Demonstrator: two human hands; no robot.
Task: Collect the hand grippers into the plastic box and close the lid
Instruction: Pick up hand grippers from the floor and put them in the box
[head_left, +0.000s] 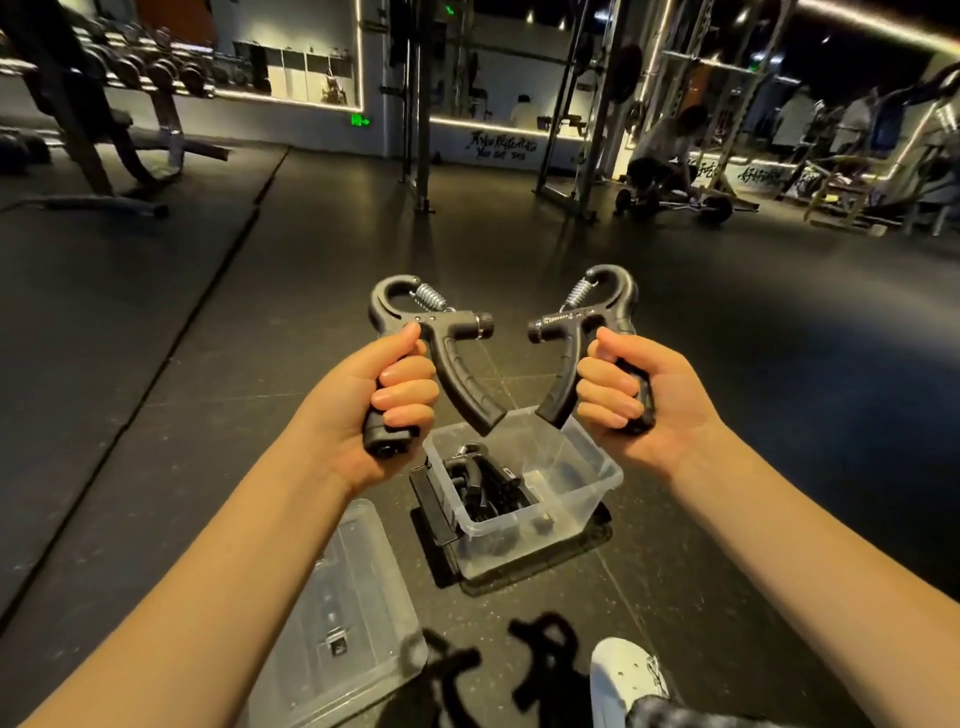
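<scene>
The left grip (374, 400) curled tight round one hand gripper (454, 364), right grip (644, 395) round the other hand gripper (569, 364), both above the open plastic box (597, 462).

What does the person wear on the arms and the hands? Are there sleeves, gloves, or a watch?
The left hand and the right hand wear no gloves. No ring, watch or bracelet shows on the fingers or wrists in view. No sleeve is seen up to the picture's edge.

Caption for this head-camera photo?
Two hand grippers, one gripped in left hand, one in right hand, above the open plastic box.
</scene>
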